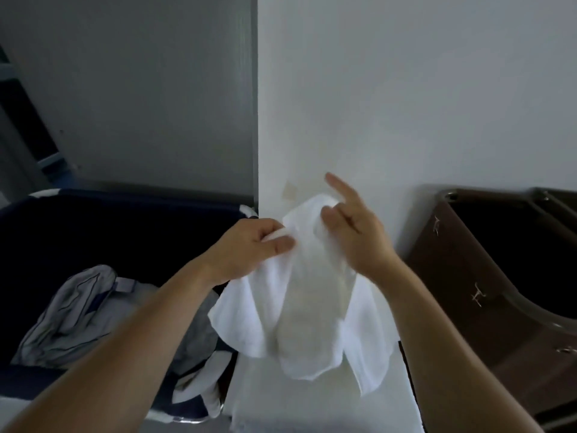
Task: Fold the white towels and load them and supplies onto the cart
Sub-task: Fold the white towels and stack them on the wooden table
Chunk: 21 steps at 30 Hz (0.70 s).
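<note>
Walls fill most of my view: a white wall (406, 89) on the right and a grey wall (140, 89) on the left. They meet at a corner in the middle.

Low on the left I see a big blue bin (93, 229). A crumpled grey cloth (71, 310) lies inside it. Low on the right stands a brown bin (487, 292), dark inside.

Between the two bins, in front of the corner, hangs the towel (309, 307). It is white and is held up in the air. Its long side runs up and down. The top is bunched at the hands, and the loose corners point down, toward me. The sides are folded in over the middle, so it looks like three strips. Under it I see a white surface (281, 407); I cannot tell if the towel touches it.

My left hand (246, 248) pinches the top left edge of the towel between thumb and fingers. My right hand (359, 235) grips the top right part with its thumb and curled fingers. Its first finger (340, 185) sticks out straight, up and to the left, and does not touch the towel. The two hands are near each other, with only a bit of towel between them.
</note>
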{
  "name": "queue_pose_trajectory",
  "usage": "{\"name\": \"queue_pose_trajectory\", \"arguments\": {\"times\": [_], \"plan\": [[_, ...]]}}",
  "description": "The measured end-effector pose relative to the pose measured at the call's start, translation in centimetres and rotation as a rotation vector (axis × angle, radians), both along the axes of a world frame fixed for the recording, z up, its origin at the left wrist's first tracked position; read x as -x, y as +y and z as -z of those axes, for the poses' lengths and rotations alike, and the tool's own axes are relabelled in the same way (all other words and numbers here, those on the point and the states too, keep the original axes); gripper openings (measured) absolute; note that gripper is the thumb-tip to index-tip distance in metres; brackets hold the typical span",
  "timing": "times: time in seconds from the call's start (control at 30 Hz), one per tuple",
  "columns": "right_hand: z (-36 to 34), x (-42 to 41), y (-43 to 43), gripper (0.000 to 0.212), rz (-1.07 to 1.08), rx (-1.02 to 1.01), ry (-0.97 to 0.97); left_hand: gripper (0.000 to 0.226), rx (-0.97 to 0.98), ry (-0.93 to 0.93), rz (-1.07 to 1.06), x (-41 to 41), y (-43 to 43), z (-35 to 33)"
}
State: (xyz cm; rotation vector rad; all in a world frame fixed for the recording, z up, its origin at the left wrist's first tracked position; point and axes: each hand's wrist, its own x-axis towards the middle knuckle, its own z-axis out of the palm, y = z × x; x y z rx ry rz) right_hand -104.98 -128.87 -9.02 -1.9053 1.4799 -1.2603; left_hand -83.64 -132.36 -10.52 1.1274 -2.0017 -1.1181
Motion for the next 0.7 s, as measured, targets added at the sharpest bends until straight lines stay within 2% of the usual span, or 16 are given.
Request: {"name": "queue_pose_trajectory", "arguments": {"times": [0.07, 0.13, 0.27, 0.33, 0.4, 0.47, 0.57, 0.63, 0.7], "plan": [[1.2, -1.0, 1.0, 0.022, -0.181, -0.101, -0.022, 0.026, -0.012, -0.03, 0.135, 0.7, 0.2, -0.9], [1.8, -1.5, 1.8, 0.022, -0.259, -0.279, -0.076, 0.029, -0.016, -0.045, 0.231, 0.8, 0.1, -1.3], [2.1, -0.9, 1.6, 0.043, -0.071, -0.316, 0.208, 0.024, -0.125, -0.069, 0.184, -0.5, -0.3, 0.6], [1.4, 0.4, 1.4, 0.046, 0.075, -0.192, 0.161, 0.026, -0.147, -0.077, 0.118, -1.0, -0.2, 2.4], [0.4, 2.5, 1.0, 0.046, 0.268, -0.037, -0.014, 0.035, -0.172, 0.031, 0.058, -1.8, 0.1, 3.7], [0.0, 4.3, 0.5, 0.048, 0.426, 0.064, -0.094, 0.04, -0.191, 0.186, -0.034, -2.6, 0.1, 4.2], [1.2, 4.4, -0.1, 0.047, 0.508, 0.021, -0.073, 0.036, -0.272, 0.448, -0.163, -1.9, 0.3, 4.0], [2.5, 3.5, -0.2, 0.038, 0.529, -0.029, -0.1, 0.029, -0.434, 0.649, -0.176, -0.4, 0.9, 3.9], [3.5, 3.5, 0.0, 0.032, 0.582, -0.004, -0.164, 0.022, -0.596, 0.736, -0.265, 1.1, 1.4, 4.0]]}}
